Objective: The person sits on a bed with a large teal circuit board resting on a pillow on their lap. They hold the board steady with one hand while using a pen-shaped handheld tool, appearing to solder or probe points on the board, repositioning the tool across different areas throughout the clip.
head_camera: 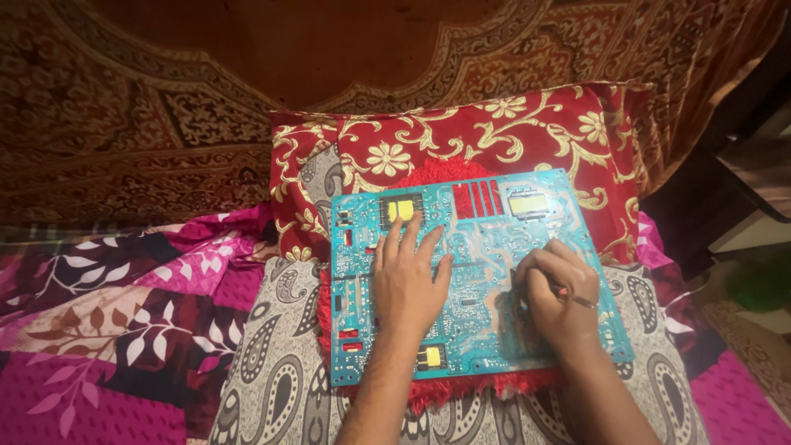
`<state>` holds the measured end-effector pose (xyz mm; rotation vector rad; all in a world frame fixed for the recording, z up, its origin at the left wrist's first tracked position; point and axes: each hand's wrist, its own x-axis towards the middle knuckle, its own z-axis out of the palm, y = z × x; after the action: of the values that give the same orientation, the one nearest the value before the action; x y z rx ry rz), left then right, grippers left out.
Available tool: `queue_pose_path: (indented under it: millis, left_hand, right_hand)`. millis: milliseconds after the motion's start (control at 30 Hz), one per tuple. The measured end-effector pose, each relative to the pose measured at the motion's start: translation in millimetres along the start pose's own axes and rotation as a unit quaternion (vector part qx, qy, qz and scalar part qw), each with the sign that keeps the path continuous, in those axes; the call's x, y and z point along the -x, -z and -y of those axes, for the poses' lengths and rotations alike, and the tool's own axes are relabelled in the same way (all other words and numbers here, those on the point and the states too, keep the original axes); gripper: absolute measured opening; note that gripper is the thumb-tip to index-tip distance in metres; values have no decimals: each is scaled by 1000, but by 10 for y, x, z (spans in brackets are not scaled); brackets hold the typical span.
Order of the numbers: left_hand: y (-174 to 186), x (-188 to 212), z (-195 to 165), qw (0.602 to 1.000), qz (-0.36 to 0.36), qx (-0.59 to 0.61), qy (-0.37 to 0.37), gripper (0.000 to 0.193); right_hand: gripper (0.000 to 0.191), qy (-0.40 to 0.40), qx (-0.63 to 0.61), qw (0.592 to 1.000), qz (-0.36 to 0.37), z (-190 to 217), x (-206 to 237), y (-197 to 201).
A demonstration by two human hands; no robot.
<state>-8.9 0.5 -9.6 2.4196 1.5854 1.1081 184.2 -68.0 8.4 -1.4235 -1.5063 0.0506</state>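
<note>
Board: one large teal circuit board (486, 272), solder side up, flat on a red fringed mat (449, 175), well over the middle of the grey cushion.
Yellow parts: three on the board, one at upper left (400, 209), one at upper right (528, 203), one at the lower edge (429, 357).
Red slots: one group of four narrow openings (478, 198) near the top edge, between the two upper yellow parts.
Hands: two, both over the board.
Left hand (406, 280): laid flat, palm down on the left half of the board; fingers (409, 235) released and spread, tips reaching toward the upper left yellow part.
Right hand (554, 297): resting on the right half of the board; fingers clenched round a thin tool.
Tool (575, 297): one, slender, with a reddish shaft; working tip hidden under the hand, kind cannot be told.
Cushions: two; one grey paisley cushion (284, 387) under the mat, one red pillow with gold flowers (461, 136) behind it.
Bedding: one magenta leaf-print cover (107, 330) at left, one brown patterned spread (124, 107) beyond.
Containers: not seen; board carried only by mat and cushion.
</note>
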Motion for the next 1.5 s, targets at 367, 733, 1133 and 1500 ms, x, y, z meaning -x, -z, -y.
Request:
queue_pose_path:
  millis: [367, 733, 1133, 1500]
  left_hand:
    - [13, 10, -4, 1000, 5, 0, 3, 46]
    - [24, 18, -18, 1000, 2, 1, 3, 46]
    - [26, 15, -19, 1000, 1, 7, 8, 45]
    - [10, 15, -2, 1000, -7, 8, 1, 46]
  right_hand:
    - [14, -26, 6, 999, 26, 34, 128, 73]
    - [19, -89, 68, 994, 7, 114, 228, 194]
    - [24, 39, 101, 992, 57, 140, 282, 314]
    - [14, -1, 149, 989, -21, 232, 352, 220]
